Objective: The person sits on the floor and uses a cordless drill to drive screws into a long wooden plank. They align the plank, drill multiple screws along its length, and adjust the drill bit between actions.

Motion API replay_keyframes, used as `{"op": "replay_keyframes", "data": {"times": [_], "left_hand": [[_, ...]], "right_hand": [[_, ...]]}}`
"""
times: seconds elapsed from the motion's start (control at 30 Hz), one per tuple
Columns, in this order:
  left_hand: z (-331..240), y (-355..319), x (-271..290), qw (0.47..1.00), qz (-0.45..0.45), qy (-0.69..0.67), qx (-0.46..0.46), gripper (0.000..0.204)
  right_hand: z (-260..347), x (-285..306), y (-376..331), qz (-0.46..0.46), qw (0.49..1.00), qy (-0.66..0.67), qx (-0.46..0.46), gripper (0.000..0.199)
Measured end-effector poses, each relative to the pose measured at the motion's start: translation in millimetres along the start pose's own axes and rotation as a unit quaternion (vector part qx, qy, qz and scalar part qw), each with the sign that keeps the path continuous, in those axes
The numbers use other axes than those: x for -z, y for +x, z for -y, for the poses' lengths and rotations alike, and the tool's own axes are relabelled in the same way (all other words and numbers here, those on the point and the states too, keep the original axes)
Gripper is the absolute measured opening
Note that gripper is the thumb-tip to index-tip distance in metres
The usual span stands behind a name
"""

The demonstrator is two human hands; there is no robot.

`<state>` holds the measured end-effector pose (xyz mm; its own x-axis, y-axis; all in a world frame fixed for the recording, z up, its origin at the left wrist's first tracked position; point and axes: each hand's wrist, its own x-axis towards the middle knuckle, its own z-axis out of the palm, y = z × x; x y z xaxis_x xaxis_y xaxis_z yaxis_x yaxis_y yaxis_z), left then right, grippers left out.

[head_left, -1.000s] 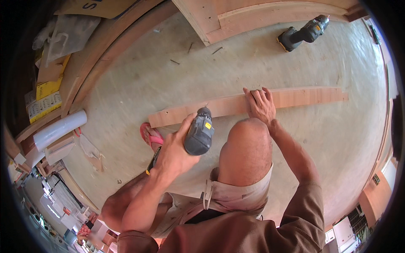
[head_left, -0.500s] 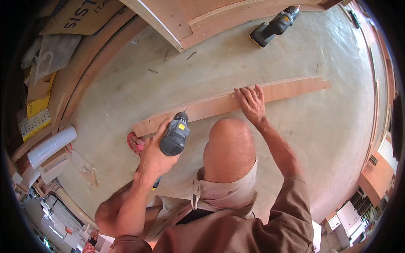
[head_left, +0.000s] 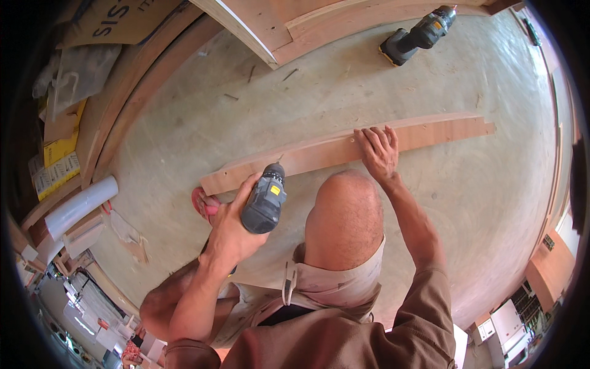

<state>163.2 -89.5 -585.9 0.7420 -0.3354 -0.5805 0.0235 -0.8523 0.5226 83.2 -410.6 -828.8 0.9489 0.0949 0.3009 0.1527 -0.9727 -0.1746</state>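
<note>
My left hand (head_left: 236, 230) is closed round the handle of a dark grey and black cordless drill (head_left: 264, 200) with a yellow patch. Its thin bit points away from me, its tip at the upper edge of a long, narrow wooden board (head_left: 307, 158); whether it touches the wood I cannot tell. Small round holes show along the board's face, and its right end is notched. My right hand (head_left: 377, 150) grips the board right of its middle, fingers bent over the upper edge. A foot in a red sandal (head_left: 206, 204) is by the board's left end.
A second cordless drill (head_left: 418, 37) lies on the concrete floor (head_left: 332, 86) at the far side. Several screws or nails (head_left: 290, 74) are scattered near a wooden panel frame (head_left: 270, 55). Leftward are a plastic-wrapped roll (head_left: 83, 206), yellow boxes (head_left: 58, 166) and long planks (head_left: 129, 104).
The whole view has shifted slightly, so board, drill and hands appear a little further right. Slightly more of the drill bit shows. Both hands keep their holds.
</note>
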Motion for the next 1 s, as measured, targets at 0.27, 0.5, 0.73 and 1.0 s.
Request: {"op": "replay_keyframes", "data": {"times": [0.27,0.5,0.73,1.0], "left_hand": [[2,3,2,0.999,0.017,-0.028,0.008,0.076],[-4,9,12,1.0,0.012,0.016,-0.01,0.075],[-4,8,11,0.999,0.039,0.018,-0.016,0.077],[-25,11,18,0.998,0.058,0.009,-0.009,0.071]], "right_hand": [[3,1,2,-0.021,1.0,-0.002,-0.004,0.043],[-4,4,0,-0.009,1.0,0.001,0.007,0.046],[-12,2,-2,-0.036,0.999,-0.014,0.026,0.047],[-11,15,-2,-0.021,0.999,-0.041,0.02,0.046]]}}
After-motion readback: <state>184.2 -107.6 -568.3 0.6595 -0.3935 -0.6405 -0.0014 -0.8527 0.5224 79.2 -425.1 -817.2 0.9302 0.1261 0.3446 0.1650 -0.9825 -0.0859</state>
